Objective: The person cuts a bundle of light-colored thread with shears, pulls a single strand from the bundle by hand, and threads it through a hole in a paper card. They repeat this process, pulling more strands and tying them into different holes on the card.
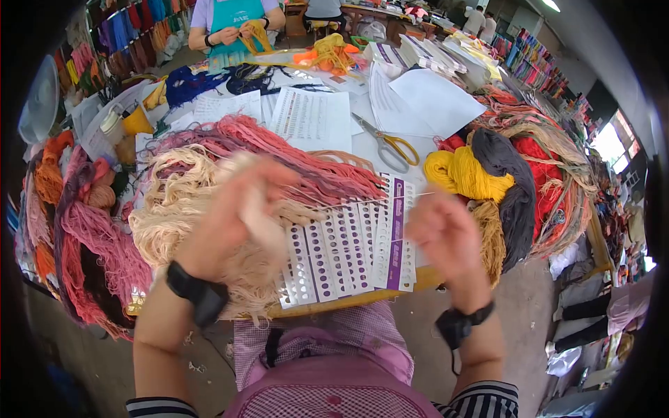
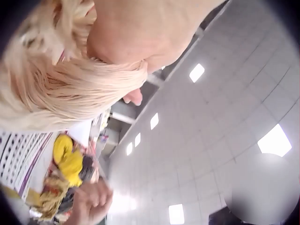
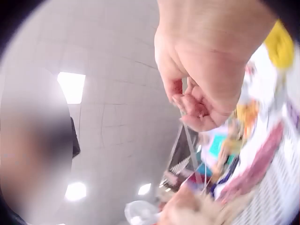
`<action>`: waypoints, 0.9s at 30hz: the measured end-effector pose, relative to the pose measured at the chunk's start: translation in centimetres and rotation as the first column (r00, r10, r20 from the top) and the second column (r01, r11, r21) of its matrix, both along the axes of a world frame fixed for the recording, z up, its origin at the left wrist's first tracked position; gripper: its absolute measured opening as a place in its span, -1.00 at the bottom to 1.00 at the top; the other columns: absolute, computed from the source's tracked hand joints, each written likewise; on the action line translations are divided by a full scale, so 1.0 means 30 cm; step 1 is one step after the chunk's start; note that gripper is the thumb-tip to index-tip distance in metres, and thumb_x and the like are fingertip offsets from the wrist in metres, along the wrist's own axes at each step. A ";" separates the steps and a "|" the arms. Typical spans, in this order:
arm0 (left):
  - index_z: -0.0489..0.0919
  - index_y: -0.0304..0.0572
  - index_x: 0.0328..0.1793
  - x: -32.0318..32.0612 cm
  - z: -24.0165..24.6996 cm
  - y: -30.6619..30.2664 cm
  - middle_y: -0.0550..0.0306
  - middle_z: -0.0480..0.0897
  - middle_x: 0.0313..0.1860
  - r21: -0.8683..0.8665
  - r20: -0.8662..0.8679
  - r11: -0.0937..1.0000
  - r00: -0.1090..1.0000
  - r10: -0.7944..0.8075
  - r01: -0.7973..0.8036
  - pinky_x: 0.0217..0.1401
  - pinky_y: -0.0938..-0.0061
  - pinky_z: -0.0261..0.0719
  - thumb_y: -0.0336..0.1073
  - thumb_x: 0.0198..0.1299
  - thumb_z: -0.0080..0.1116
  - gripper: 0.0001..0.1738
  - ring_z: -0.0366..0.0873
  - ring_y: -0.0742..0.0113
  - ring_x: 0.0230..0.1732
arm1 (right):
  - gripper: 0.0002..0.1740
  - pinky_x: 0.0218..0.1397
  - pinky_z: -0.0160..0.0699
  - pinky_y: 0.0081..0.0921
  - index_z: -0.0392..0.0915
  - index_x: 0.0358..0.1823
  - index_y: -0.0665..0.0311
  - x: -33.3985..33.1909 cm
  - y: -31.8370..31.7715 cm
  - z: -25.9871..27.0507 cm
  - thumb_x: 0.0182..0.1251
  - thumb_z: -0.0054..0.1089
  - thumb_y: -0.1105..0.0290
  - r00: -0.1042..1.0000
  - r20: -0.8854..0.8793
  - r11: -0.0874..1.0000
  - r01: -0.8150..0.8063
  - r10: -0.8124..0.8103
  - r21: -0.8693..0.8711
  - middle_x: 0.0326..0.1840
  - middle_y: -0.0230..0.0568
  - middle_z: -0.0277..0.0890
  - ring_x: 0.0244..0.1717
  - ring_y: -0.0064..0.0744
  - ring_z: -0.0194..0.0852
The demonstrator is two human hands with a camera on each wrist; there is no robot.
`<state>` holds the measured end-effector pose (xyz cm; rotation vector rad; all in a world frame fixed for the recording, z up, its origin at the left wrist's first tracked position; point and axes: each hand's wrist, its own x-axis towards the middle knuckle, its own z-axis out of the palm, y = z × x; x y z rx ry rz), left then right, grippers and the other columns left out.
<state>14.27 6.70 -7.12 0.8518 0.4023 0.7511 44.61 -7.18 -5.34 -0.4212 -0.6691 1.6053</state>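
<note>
My left hand [image 1: 224, 217], blurred in the head view, grips a cream skein of thread [image 2: 89, 89] that hangs across the palm and between thumb and fingers. Apart from it to the right, my right hand [image 1: 447, 233] has its fingers curled in and pinches a thin pale strand of thread [image 3: 191, 143], which runs taut across to the left hand. Below lie white punched thread cards [image 1: 327, 261] with purple bands. Beside and under the left hand spreads a pile of loose cream thread [image 1: 167, 209], with pink and mauve skeins [image 1: 300, 164] behind it.
Scissors [image 1: 390, 146] with a yellow handle lie beyond the cards, near printed sheets [image 1: 311, 117]. Yellow skeins [image 1: 470, 174], a dark grey skein [image 1: 512, 188] and red ones crowd the right side. Across the table a person in a teal apron [image 1: 233, 28] handles yellow thread.
</note>
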 end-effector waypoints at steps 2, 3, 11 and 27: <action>0.53 -0.27 0.10 -0.150 -0.002 0.114 0.15 0.64 -0.23 -0.048 0.075 0.958 0.956 0.284 -0.281 -0.42 0.80 0.49 -0.19 0.35 0.09 -0.66 0.50 0.64 -0.43 | -0.96 -0.46 0.15 -0.69 0.54 -0.26 0.18 0.175 -0.085 0.095 0.33 0.14 0.41 0.432 0.784 0.829 0.530 -0.445 0.179 -0.52 -0.58 0.31 -0.53 -0.74 0.17; 0.41 -0.26 0.26 -0.283 -0.025 0.199 0.03 0.62 0.00 0.036 0.188 0.965 0.950 0.248 -0.259 -0.45 0.75 0.53 -0.15 0.32 0.13 -0.52 0.59 0.54 -0.38 | -0.94 -0.46 0.13 -0.73 0.60 -0.28 0.14 0.347 -0.114 0.087 0.33 0.16 0.40 0.081 0.837 0.678 0.630 -0.542 0.378 -0.48 -0.58 0.41 -0.52 -0.79 0.18; 0.50 -0.34 0.19 -0.210 0.191 0.116 0.07 0.63 -0.09 0.377 0.098 0.879 0.956 0.276 -0.292 -0.38 0.66 0.50 -0.14 0.30 0.15 -0.54 0.55 0.52 -0.25 | -0.80 -0.18 0.41 -0.58 0.59 -0.33 0.33 0.721 -0.224 0.251 0.36 0.04 0.38 -0.459 0.283 -0.027 0.560 -0.842 0.828 -0.39 -0.36 0.53 -0.29 -0.55 0.46; 0.59 -0.47 -0.17 0.398 -0.149 -0.072 -0.02 0.64 -0.24 -0.336 -0.450 0.942 0.881 -0.149 -0.013 -0.27 0.61 0.60 -0.31 0.22 0.19 -0.73 0.61 0.36 -0.28 | -0.89 -0.44 0.43 -0.67 0.60 -0.27 0.38 0.000 0.199 -0.286 0.21 0.25 0.48 0.121 0.977 0.928 0.350 -0.176 0.124 -0.40 -0.34 0.65 -0.51 -0.69 0.47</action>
